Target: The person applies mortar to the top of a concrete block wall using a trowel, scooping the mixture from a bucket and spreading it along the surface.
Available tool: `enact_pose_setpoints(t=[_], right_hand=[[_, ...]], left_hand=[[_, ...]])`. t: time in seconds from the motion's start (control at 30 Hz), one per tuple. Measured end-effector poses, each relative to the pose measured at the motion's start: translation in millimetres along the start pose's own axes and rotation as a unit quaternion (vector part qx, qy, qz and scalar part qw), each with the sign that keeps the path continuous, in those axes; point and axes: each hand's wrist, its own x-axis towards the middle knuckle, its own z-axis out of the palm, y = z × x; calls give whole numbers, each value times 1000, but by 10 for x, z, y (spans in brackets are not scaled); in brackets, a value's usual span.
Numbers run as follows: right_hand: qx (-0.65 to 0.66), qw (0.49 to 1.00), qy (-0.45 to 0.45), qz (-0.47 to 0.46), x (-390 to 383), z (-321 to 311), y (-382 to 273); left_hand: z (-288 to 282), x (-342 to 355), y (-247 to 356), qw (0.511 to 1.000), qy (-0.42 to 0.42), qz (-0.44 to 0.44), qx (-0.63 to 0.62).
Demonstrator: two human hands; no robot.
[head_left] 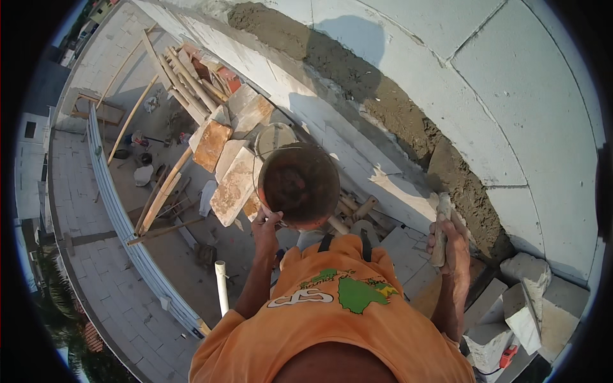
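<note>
Head view: grasping the bucket at its near left side with the left hand, before the orange shirt, and clutching a mortar-caked tool handle in the right hand beside the mortar strip

L hand w/ bucket, R hand, trowel

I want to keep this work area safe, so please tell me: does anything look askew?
Yes. The stained slabs left of the bucket lie askew, overlapping at uneven angles rather than squarely stacked.
</note>
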Motion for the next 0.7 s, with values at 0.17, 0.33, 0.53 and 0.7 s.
enact_pose_setpoints(t=[0.17,0.33,0.53,0.7], right_hand=[[-245,962,3,-120,-232,87,-12],[-551,711,-154,-409,349,329,289],[-742,526,-201,-364,792,1413,436],[-770,395,-180,-468,697,1783,796]], left_hand=[[154,-192,219,999,18,-15,-33],[281,-278,341,1000,13,-8,2],[505,-447,478,998,-3,47,40],[471,-496,238,959,-8,253,130]])
